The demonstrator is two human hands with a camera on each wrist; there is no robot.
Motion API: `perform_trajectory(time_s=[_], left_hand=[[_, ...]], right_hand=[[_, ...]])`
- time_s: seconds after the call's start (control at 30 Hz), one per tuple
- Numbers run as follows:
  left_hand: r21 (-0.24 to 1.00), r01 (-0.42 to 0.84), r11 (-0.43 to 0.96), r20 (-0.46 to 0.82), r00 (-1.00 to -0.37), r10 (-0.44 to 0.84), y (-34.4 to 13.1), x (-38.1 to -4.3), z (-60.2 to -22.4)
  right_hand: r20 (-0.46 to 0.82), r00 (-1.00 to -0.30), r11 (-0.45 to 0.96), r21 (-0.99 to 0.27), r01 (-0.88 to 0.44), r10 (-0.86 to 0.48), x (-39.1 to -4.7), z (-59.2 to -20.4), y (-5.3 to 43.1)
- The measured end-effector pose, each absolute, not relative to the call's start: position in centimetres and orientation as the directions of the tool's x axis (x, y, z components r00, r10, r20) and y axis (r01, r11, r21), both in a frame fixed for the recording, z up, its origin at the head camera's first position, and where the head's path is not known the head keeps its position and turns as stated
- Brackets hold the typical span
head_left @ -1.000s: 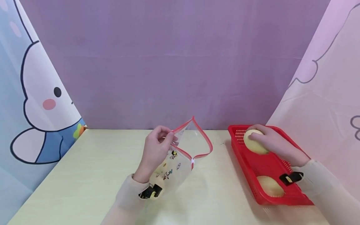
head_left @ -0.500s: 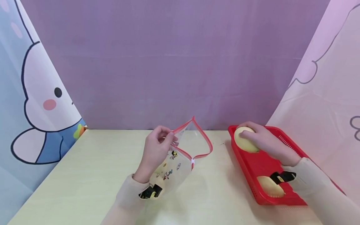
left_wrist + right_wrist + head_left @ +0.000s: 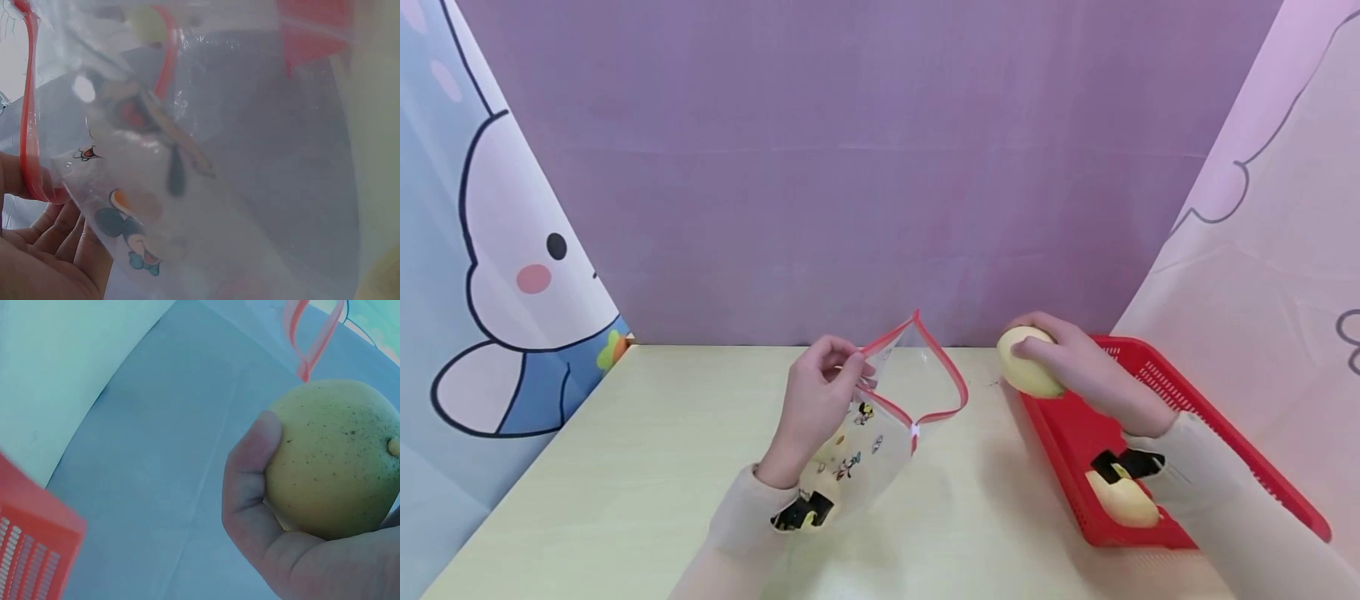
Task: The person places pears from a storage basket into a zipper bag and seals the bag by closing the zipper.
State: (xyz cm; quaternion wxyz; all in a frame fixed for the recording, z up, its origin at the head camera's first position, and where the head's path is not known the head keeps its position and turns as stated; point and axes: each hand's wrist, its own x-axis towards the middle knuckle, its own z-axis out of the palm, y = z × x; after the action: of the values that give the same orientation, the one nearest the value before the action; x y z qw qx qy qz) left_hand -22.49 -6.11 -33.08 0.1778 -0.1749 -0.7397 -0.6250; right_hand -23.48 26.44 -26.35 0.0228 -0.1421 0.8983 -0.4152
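My left hand [image 3: 820,400] pinches the red-edged rim of a clear zip bag [image 3: 880,450] printed with cartoon figures. The bag's mouth gapes, and a white slider sits on its near corner. In the left wrist view, the bag's film [image 3: 206,237] fills most of the picture. My right hand [image 3: 1067,362] grips a yellow mango [image 3: 1030,367] above the basket's far left corner. Dark specks and a stem nub show on this mango [image 3: 337,462] in the right wrist view. Another mango [image 3: 1127,500] lies in the red basket [image 3: 1060,467], partly covered by my right wrist strap.
The red slotted basket stands at the right of the pale table [image 3: 625,467]. A purple cloth [image 3: 880,183] hangs behind the table. Printed curtains [image 3: 512,333] flank both sides. A blurred yellowish shape [image 3: 381,278] shows at the lower right of the left wrist view.
My right hand has carried the mango left, from over the basket's inside to its left rim, slightly higher. The left hand and the bag have stayed in place.
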Motion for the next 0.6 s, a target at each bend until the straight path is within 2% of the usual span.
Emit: perform_trajectory(time_s=[0.6], left_hand=[[0.865,0.476,0.162,0.478,-0.878,0.027,-6.1,-22.4,-33.0]], right_hand=[[0.14,-0.947,0.515,-0.811,-0.277,-0.288,-23.7,-25.7,23.0]])
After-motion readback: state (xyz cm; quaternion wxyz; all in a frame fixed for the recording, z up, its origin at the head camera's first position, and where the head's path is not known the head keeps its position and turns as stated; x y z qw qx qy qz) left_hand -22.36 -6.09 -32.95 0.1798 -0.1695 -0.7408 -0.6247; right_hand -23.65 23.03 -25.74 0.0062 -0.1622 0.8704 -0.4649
